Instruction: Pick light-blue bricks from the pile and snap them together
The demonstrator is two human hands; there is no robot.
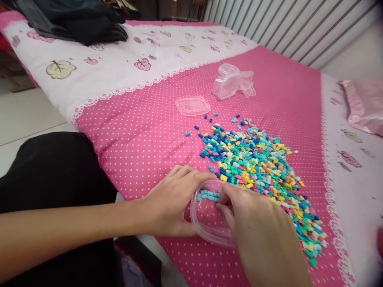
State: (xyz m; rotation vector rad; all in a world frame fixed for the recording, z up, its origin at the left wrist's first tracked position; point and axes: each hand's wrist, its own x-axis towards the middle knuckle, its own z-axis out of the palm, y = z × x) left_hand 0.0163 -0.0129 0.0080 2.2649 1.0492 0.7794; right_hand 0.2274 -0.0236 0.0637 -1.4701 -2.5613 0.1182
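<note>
My left hand [173, 201] grips the near-left side of a small clear plastic container [206, 221] lying on a pink dotted bedspread. Inside the container lies a short row of light-blue beads [208, 195]. My right hand [257, 231] reaches over the container's right rim, its fingertips pinched together at the end of that bead row; what they pinch is too small to name. A wide heap of small beads [257, 163] in blue, teal, yellow, pink and white spreads just beyond and to the right of both hands.
A clear lid [193, 105] lies flat beyond the heap. Further back stand several stacked clear containers [233, 81]. Dark clothing [80, 20] lies at the far left of the bed. A shiny pink pillow [363, 103] is at right. The bed edge runs along the left.
</note>
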